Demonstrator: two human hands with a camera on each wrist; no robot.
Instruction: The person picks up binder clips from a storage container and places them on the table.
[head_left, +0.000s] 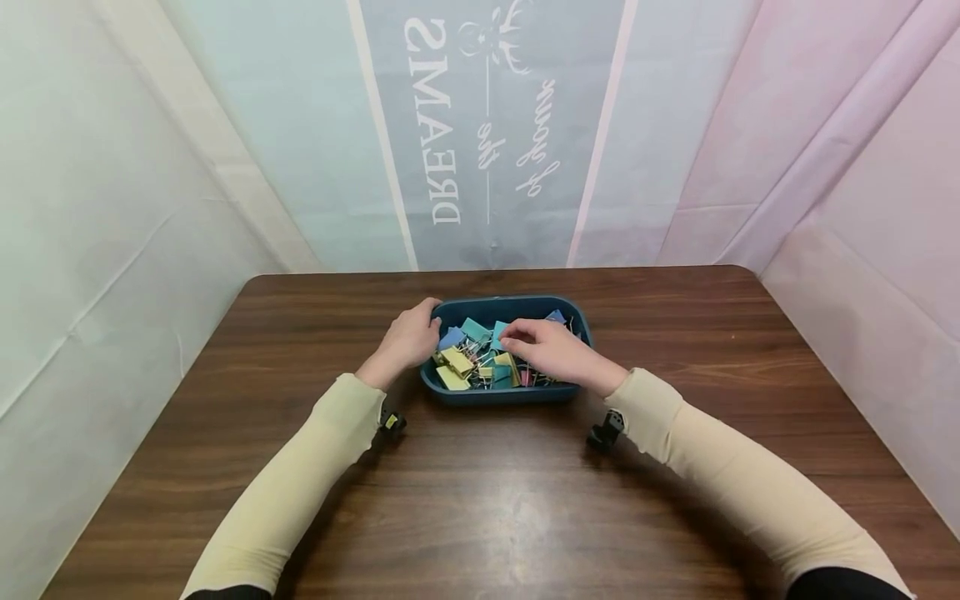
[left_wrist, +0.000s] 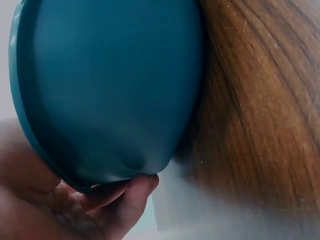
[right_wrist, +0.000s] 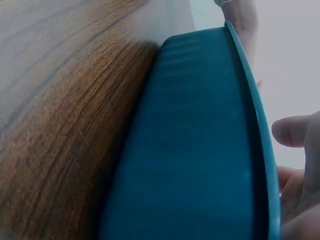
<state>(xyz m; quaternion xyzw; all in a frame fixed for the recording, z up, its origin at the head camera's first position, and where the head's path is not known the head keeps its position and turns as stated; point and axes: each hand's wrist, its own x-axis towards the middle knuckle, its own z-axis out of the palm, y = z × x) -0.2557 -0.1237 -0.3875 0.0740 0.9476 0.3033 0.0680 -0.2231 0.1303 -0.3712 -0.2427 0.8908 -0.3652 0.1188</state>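
A dark teal plastic bin (head_left: pixel 502 398) on the table holds many binder clips in yellow, blue, teal and pink. My left hand (head_left: pixel 410 337) grips its left end, thumb over the rim; in the left wrist view the fingers (left_wrist: pixel 134 200) curl against the rim from outside. Over the right half of the bin hovers my right hand (head_left: pixel 553 348), fingers loosely bent and a gap between thumb and forefinger. Close under its fingertips lies a light blue binder clip (head_left: pixel 498 333). In the right wrist view the bin's wall (right_wrist: pixel 195 135) hides the clips.
The brown wood-grain table (head_left: pixel 510 508) has rounded far corners. A printed curtain (head_left: pixel 495 242) hangs behind its far edge, with white sheets (head_left: pixel 97 250) at the sides. Small black wrist cameras (head_left: pixel 606 430) sit beneath both cuffs, near the bin's front.
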